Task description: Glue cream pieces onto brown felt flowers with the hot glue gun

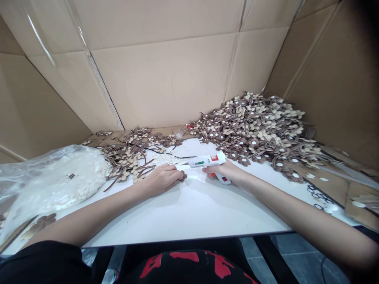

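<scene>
Glue gun [212, 160], green label [201, 162] illegible

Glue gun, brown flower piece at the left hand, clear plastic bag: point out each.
Glue gun [208, 159]: head view, middle of its white body.
Brown flower piece [184, 176]: head view, its exposed petals.
Clear plastic bag [28, 175]: head view, loose film on its left side.
</scene>
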A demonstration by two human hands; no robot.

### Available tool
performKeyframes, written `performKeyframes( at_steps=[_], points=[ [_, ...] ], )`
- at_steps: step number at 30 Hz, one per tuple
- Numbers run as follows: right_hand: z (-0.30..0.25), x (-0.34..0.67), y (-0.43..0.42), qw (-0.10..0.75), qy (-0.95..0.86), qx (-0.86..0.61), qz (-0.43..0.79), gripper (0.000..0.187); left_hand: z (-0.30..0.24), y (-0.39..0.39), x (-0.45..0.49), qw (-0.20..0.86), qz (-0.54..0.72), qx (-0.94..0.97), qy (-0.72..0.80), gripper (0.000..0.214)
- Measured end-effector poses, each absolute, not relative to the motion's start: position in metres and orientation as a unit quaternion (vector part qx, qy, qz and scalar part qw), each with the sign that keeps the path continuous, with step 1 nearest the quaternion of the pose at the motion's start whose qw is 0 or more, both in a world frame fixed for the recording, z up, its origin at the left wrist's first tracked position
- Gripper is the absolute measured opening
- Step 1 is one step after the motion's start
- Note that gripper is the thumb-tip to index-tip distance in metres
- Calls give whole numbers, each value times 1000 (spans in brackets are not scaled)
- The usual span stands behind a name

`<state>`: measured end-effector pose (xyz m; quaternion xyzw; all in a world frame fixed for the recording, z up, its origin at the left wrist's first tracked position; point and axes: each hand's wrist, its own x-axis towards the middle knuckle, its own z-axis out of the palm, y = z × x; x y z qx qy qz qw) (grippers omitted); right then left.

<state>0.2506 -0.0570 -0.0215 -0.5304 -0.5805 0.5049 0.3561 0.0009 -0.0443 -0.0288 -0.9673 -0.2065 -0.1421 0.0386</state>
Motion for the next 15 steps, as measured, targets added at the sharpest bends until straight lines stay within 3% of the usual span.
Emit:
performKeyframes(
  at_steps=[4,10,15],
  points=[
    [-21,251,-56,362,-575,-528,509,14,-28,-46,1,48,-144,-966,-209,21],
    [-24,253,-54,351,-604,-513,498,8,-39,-46,-1,-72,-296,-913,-270,14],
    [-23,254,-55,346,-602,-517,501,8,-38,-43,-1,-81,-360,-872,-322,7]
  ],
)
